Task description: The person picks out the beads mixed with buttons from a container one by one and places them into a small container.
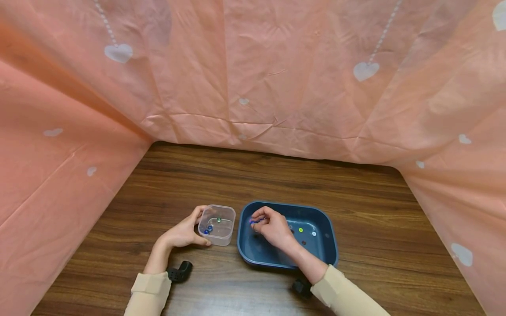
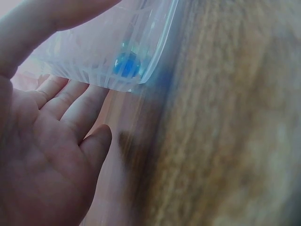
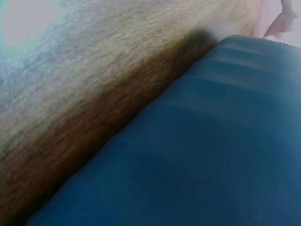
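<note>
My left hand (image 1: 183, 231) grips a small clear plastic container (image 1: 222, 240) by its left side, thumb at the front and fingers behind. Inside it lie a green marble (image 1: 219, 220) and two blue marbles, one of them (image 2: 127, 64) visible through the wall in the left wrist view. Over the left part of a dark blue tub (image 1: 324, 259), my right hand (image 1: 274, 229) pinches blue marbles (image 1: 251, 222) at its fingertips; their exact number is partly hidden. A yellow-green marble (image 1: 301, 230), a white marble (image 1: 314, 234) and some dark ones sit on the tub's floor.
Container and tub stand side by side on a brown wooden table (image 1: 189, 175), a narrow gap between them. Pink curtains (image 1: 276, 87) with white hearts enclose the back and sides. In the right wrist view the tub's outer wall (image 3: 211, 150) fills much of the frame.
</note>
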`<action>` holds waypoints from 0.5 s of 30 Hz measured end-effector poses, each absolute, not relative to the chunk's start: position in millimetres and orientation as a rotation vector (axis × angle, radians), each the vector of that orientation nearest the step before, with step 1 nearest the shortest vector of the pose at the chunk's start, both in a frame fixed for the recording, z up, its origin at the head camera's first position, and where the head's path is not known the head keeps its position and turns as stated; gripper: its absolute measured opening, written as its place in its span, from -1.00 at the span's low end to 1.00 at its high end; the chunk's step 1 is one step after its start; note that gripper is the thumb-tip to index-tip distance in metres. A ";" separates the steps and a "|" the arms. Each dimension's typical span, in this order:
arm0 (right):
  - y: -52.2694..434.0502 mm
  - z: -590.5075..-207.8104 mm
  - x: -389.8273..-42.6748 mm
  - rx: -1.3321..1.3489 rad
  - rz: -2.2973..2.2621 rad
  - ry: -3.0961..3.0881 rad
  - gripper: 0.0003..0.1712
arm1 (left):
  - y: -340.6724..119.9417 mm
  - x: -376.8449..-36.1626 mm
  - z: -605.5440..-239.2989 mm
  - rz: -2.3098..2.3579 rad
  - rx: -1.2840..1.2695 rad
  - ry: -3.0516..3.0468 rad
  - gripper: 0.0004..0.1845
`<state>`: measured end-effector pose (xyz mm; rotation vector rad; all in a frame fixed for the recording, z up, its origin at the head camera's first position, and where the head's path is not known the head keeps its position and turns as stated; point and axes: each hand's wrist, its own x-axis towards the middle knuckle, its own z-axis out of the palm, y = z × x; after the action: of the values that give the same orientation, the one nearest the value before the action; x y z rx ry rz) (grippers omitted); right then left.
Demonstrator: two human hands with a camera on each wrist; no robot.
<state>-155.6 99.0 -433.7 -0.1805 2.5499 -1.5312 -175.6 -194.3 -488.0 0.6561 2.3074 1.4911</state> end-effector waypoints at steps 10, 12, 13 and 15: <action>99.0 -426.4 -154.8 -0.121 -1.556 2.541 -0.82 | -194.3 -174.6 -488.3 1.492 0.674 2.310 -0.03; 99.0 -425.6 -154.4 -0.120 -1.560 2.539 -0.81 | -194.2 -174.5 -488.3 1.492 0.676 2.310 -0.03; 98.9 -424.9 -154.2 -0.118 -1.561 2.538 -0.81 | -194.1 -174.6 -488.0 1.493 0.681 2.309 -0.03; 98.8 -423.9 -153.8 -0.112 -1.569 2.533 -0.80 | -193.9 -174.9 -488.4 1.492 0.684 2.310 -0.04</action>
<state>-153.8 98.8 -423.9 -0.1124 2.5329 -1.5686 -174.9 -193.9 -488.4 0.6838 2.3103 1.4919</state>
